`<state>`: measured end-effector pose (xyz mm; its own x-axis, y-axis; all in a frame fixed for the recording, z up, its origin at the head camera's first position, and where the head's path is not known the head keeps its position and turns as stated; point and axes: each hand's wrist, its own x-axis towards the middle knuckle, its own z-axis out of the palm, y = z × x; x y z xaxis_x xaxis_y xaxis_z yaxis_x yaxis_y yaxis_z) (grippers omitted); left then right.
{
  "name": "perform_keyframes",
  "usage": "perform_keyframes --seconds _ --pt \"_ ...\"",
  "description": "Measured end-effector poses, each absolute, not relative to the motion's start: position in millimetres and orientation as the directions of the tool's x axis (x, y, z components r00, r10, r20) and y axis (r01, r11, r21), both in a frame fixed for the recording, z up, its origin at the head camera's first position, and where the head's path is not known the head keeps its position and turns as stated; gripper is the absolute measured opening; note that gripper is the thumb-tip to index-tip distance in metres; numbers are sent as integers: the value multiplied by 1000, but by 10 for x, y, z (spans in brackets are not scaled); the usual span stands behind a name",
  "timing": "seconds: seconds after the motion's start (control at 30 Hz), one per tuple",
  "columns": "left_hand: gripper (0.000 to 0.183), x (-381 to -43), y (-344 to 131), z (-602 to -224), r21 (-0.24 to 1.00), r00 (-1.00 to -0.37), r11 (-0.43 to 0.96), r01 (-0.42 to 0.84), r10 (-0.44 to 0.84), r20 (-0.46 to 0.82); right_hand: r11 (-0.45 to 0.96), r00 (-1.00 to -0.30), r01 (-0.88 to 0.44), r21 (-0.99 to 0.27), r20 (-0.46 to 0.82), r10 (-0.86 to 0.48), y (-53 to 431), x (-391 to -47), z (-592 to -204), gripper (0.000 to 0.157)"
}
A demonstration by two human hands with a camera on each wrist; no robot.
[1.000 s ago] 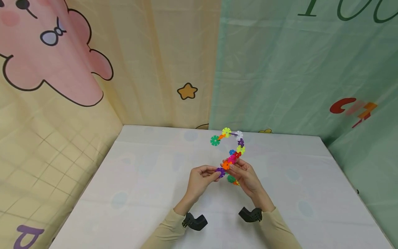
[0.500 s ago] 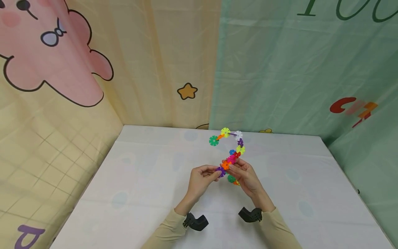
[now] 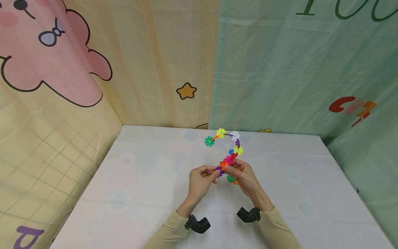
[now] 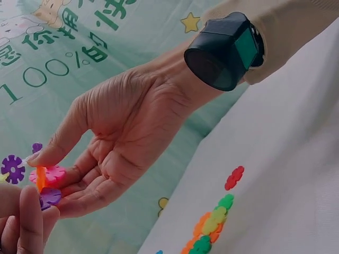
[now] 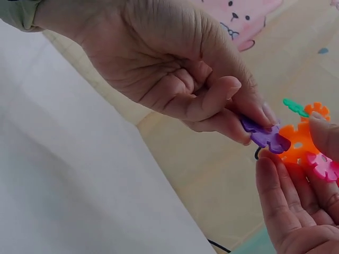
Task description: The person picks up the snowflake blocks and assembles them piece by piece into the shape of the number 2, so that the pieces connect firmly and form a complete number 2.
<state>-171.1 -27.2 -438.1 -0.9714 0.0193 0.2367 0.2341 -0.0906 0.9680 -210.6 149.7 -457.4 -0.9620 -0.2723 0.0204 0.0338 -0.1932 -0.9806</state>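
Observation:
A curved chain of colourful snowflake discs hangs between the hands in the head view, from a green disc (image 3: 209, 141) through a yellow disc (image 3: 221, 133) and a white disc (image 3: 235, 135) to a pink disc (image 3: 228, 159). My left hand (image 3: 200, 182) pinches a purple disc (image 5: 266, 136) between thumb and fingertips. My right hand (image 3: 247, 178) pinches an orange disc (image 5: 294, 142) at the chain's near end, its thumb on top. The purple disc's edge meets the orange one in the right wrist view. Fingers partly cover both discs.
A green disc (image 3: 230, 178) and orange-yellow pieces show beside and partly behind the right hand. In the left wrist view, a row of joined discs (image 4: 214, 219) lies over the white table (image 4: 275, 174). Printed curtains (image 3: 280, 69) stand behind the table. Both wrists carry black cameras.
The chain's far end has swung slightly to the left. The purple disc has turned and sits closer against the orange one. Both hands stay almost in place.

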Motion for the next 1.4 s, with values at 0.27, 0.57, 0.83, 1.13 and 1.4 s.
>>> perform_keyframes --seconds 0.27,0.57,0.83,1.13,1.4 --pt "14 -1739 -268 -4425 955 -972 -190 228 9 234 -142 -968 54 -988 -17 -250 1481 -2139 -4579 27" --pt "16 -1764 -263 -4416 962 -982 -198 188 -49 182 -46 -970 35 -998 -23 -242 1424 -2059 -4669 24" --pt "21 -1955 -186 -4742 968 -991 -215 130 -20 129 5 -987 -17 -1000 16 -163 1415 -2031 -4621 24" --pt "19 -2407 -75 -5154 888 -972 400 227 42 229 36 -995 -15 -999 11 -100 1548 -2047 -4558 22" --pt "41 -2618 75 -5250 562 -946 771 299 164 279 27 -994 -37 -999 34 -107 1596 -2051 -4556 21"
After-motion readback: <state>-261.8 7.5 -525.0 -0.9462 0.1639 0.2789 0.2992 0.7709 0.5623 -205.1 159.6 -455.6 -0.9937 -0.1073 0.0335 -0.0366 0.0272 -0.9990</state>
